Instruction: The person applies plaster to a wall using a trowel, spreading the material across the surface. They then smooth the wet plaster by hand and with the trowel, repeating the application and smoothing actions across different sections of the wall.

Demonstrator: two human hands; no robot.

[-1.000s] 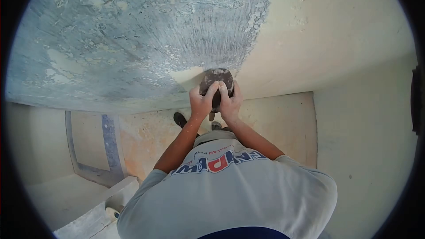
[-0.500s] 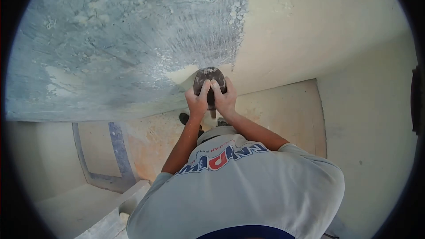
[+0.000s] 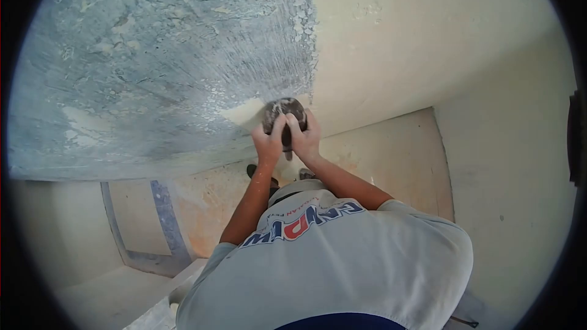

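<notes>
Both my hands grip a dark, rounded scraper-like tool (image 3: 287, 107), dusted white on top, with a short handle end showing below it. My left hand (image 3: 268, 140) wraps its left side, and my right hand (image 3: 306, 139) wraps the right. The thumbs lie side by side over its middle. The tool's upper edge is right at the wall, beside a pale leftover patch of coating (image 3: 243, 112). Above it the stripped grey-blue wall surface (image 3: 183, 55) carries fan-shaped scrape streaks.
Smooth cream coating (image 3: 391, 43) covers the wall to the right. Below are the stained floor (image 3: 385, 153) and a dark shoe (image 3: 251, 171). A side wall (image 3: 507, 165) stands at right. At lower left is a recess with a blue-edged panel (image 3: 143, 217).
My hands and the tool have shifted slightly left and down in view. The camera view has also shifted a little, and the tool looks slightly blurred.
</notes>
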